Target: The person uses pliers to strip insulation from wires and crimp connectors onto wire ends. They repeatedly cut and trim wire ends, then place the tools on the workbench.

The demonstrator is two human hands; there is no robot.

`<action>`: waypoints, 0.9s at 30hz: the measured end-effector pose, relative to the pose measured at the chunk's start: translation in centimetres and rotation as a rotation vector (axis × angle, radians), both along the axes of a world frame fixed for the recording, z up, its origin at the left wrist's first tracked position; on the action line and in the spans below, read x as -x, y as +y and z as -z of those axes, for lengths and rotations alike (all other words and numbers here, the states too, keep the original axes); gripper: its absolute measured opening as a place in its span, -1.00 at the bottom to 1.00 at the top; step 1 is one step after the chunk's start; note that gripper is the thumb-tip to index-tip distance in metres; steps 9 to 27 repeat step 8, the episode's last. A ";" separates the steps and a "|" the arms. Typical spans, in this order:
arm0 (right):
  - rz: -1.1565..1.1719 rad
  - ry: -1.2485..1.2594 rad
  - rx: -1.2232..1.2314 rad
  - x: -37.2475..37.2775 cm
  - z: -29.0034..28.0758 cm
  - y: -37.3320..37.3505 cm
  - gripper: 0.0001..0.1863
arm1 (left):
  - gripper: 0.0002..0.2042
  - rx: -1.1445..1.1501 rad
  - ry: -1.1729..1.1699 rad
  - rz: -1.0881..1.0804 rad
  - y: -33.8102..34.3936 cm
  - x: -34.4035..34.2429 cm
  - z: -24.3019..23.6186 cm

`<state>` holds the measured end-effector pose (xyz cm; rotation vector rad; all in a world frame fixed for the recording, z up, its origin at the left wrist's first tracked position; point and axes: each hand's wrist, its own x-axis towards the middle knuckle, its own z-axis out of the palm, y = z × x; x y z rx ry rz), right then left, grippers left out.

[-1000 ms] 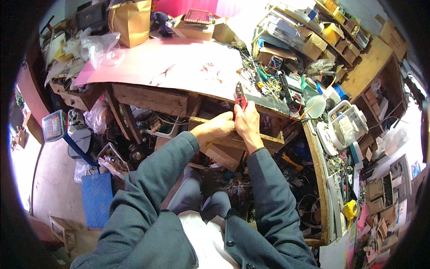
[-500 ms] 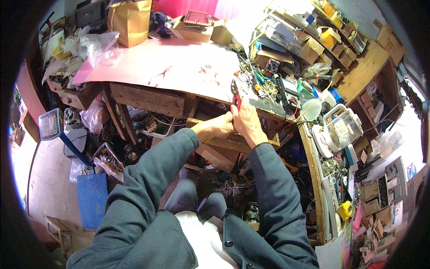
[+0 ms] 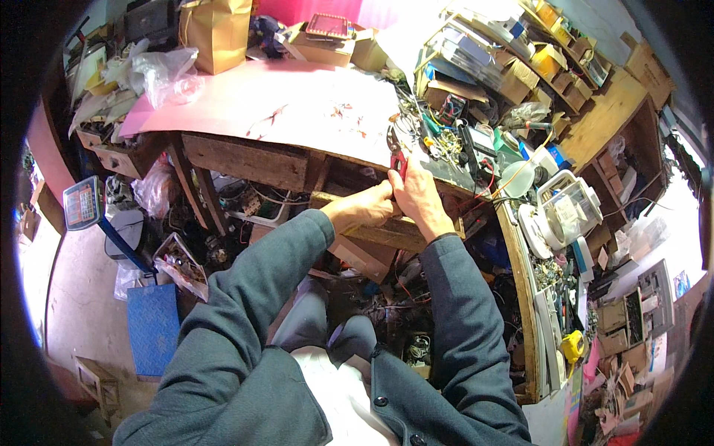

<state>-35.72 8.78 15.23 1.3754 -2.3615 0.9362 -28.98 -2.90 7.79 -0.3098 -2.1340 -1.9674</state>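
Both my hands meet over the front edge of the pink-topped workbench [image 3: 216, 100]. My right hand [image 3: 421, 195] is closed around red-handled pliers [image 3: 399, 157], whose dark metal jaws point up and away from me. Against its lower side, my left hand [image 3: 364, 209] is closed, fingers pressed in by the right palm; whatever they pinch is hidden. Beyond the hands, thin reddish scraps [image 3: 346, 113] lie on the pink sheet. A pile of tools and wires [image 3: 446, 145] sits just right of the pliers.
An open wooden drawer [image 3: 372, 227] juts out beneath my hands. A white-based appliance with a clear cover [image 3: 569, 212] and a yellow tape measure [image 3: 572, 346] stand along the right side. Left are a platform scale [image 3: 154, 327] and a plastic bag [image 3: 167, 78]; cardboard boxes [image 3: 320, 50] line the back.
My hands have shifted slightly right and toward me. The pliers have turned a little in my right hand, and their jaws show at a different angle.
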 end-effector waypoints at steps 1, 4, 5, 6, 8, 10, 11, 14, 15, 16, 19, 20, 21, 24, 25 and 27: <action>0.018 -0.014 0.023 0.2 0.3 0.2 -0.63 | -0.65 0.018 0.077 -0.010 0.3 0.3 0.0; 0.066 -0.071 0.082 0.6 0.8 0.8 -0.56 | -0.69 -0.203 -0.032 -0.012 1.0 -0.1 -0.8; 0.076 -0.111 0.093 0.4 0.8 0.9 -0.52 | -0.68 -0.218 -0.094 0.006 1.0 -0.6 -1.4; 0.086 -0.150 0.105 0.1 0.7 1.1 -0.47 | -0.67 -0.232 -0.155 0.025 0.9 -1.1 -2.2; 0.115 -0.246 0.038 0.2 0.7 1.2 -0.42 | -0.66 -0.245 -0.227 0.045 0.6 -1.5 -2.4; 0.115 -0.246 0.038 0.2 0.7 1.2 -0.42 | -0.66 -0.245 -0.227 0.045 0.6 -1.5 -2.4; 0.115 -0.246 0.038 0.2 0.7 1.2 -0.42 | -0.66 -0.245 -0.227 0.045 0.6 -1.5 -2.4; 0.115 -0.246 0.038 0.2 0.7 1.2 -0.42 | -0.66 -0.245 -0.227 0.045 0.6 -1.5 -2.4; 0.115 -0.246 0.038 0.2 0.7 1.2 -0.42 | -0.66 -0.245 -0.227 0.045 0.6 -1.5 -2.4; 0.115 -0.246 0.038 0.2 0.7 1.2 -0.42 | -0.66 -0.245 -0.227 0.045 0.6 -1.5 -2.4; 0.115 -0.246 0.038 0.2 0.7 1.2 -0.42 | -0.66 -0.245 -0.227 0.045 0.6 -1.5 -2.4; 0.115 -0.246 0.038 0.2 0.7 1.2 -0.42 | -0.66 -0.245 -0.227 0.045 0.6 -1.5 -2.4; 0.115 -0.246 0.038 0.2 0.7 1.2 -0.42 | -0.66 -0.245 -0.227 0.045 0.6 -1.5 -2.4; 0.115 -0.246 0.038 0.2 0.7 1.2 -0.42 | -0.66 -0.245 -0.227 0.045 0.6 -1.5 -2.4; 0.115 -0.246 0.038 0.2 0.7 1.2 -0.42 | -0.66 -0.245 -0.227 0.045 0.6 -1.5 -2.4; 0.115 -0.246 0.038 0.2 0.7 1.2 -0.42 | -0.66 -0.245 -0.227 0.045 0.6 -1.5 -2.4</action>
